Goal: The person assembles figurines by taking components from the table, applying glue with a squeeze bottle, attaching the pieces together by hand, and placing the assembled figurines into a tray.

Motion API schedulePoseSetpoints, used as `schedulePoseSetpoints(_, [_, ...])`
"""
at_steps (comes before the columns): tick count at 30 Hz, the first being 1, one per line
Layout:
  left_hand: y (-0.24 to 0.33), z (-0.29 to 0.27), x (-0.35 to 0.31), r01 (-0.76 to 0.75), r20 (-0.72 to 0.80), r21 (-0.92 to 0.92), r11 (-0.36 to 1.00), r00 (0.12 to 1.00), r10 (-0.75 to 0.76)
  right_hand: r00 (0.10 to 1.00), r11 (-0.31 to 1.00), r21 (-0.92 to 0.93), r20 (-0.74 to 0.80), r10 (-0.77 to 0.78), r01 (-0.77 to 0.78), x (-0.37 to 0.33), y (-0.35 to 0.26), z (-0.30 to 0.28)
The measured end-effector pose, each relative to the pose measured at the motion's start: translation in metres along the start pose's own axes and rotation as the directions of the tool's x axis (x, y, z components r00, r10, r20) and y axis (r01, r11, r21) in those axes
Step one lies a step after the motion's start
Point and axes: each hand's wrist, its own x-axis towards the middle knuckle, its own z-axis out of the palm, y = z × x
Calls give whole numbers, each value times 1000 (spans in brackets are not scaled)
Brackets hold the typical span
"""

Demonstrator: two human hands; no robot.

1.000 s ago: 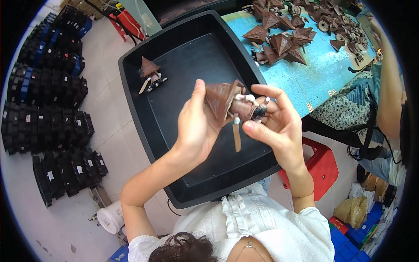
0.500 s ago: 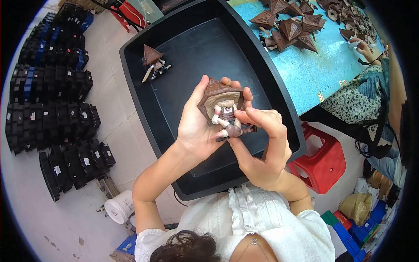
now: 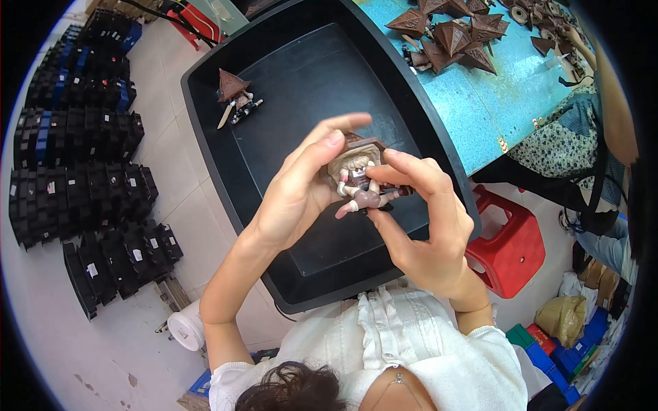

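Above a big black tray (image 3: pixel 384 61), both my hands hold a small toy figurine (image 3: pixel 367 198) with a brown pointed hood, a beige hood lining and pale limbs. My left hand (image 3: pixel 291 188) has its thumb at the hood's left edge; one finger stretches out past the top, and the others are partly hidden behind. My right hand (image 3: pixel 435 222) grips the figurine's right side, its index finger by the chest and its thumb below the legs. A similar hooded figurine (image 3: pixel 234 86) with a light blade-like piece lies in the tray's far left corner.
At the right, a blue table (image 3: pixel 452 123) bears a heap of brown hooded figurines (image 3: pixel 452 38) and loose parts. Another person's arm (image 3: pixel 582 48) reaches there. A red stool (image 3: pixel 510 250) stands below. Stacked black bins (image 3: pixel 75 192) line the left, near a white bucket (image 3: pixel 186 327).
My left hand has shifted, and one of its fingers now stretches away from the hood. The figurine has turned slightly and sits a little lower between my hands.
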Motion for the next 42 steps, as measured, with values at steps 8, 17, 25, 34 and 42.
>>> schedulePoseSetpoints(8, [-22,-2,6,-2,-24,-158,988,1000,-1,999,998,53,35,20,-22,2,0,-2])
schedulePoseSetpoints(17, [-22,4,6,-105,-117,-81,991,989,95,993,976,185,-59,-101,110,-1,5,14])
schedulePoseSetpoints(25, [-21,-3,15,-24,-50,-160,987,999,17,988,972,181,-79,-136,148,3,15,15])
schedulePoseSetpoints(34, [-22,-7,13,71,32,-186,980,997,-66,997,997,14,-36,-74,74,-2,21,7])
schedulePoseSetpoints(42, [17,29,-6,-262,89,327,908,965,247,794,981,-103,-577,-192,162,-64,9,-97])
